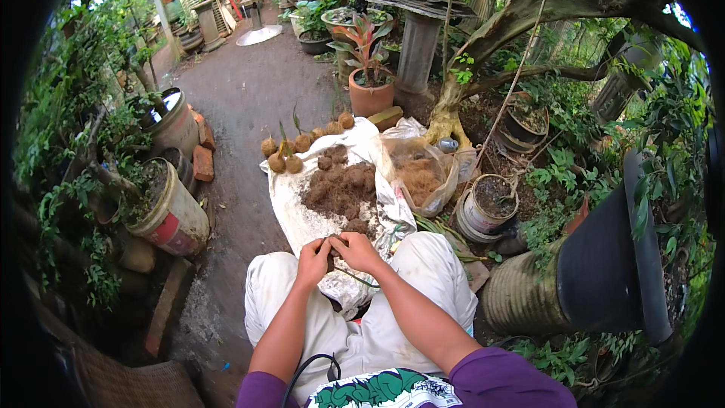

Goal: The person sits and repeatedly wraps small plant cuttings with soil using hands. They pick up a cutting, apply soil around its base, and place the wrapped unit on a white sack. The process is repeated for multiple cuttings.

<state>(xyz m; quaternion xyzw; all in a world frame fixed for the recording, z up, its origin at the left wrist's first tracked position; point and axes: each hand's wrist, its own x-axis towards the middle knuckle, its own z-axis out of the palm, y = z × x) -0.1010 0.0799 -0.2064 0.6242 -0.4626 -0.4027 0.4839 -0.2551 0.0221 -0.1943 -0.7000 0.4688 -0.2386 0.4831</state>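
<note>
My left hand (312, 262) and my right hand (359, 251) meet above my lap, fingers closed around a small dark clump (331, 262) that looks like soil or roots. Most of it is hidden by the fingers. A thin green leaf or stem (358, 278) trails from it to the lower right. Just beyond my hands, a white woven sack (286, 204) lies spread on the ground, bearing a heap of brown fibrous material (342, 187). Several round fiber-covered balls (294, 164) sit along its far left edge, some with green shoots.
A clear plastic bag of coconut fiber (419, 178) stands right of the sack. Farther right are a soil-filled bucket (494, 197) and a large black pot (603, 260). A terracotta pot (371, 96) stands ahead. Left are a white planter bucket (173, 209) and bricks (203, 163).
</note>
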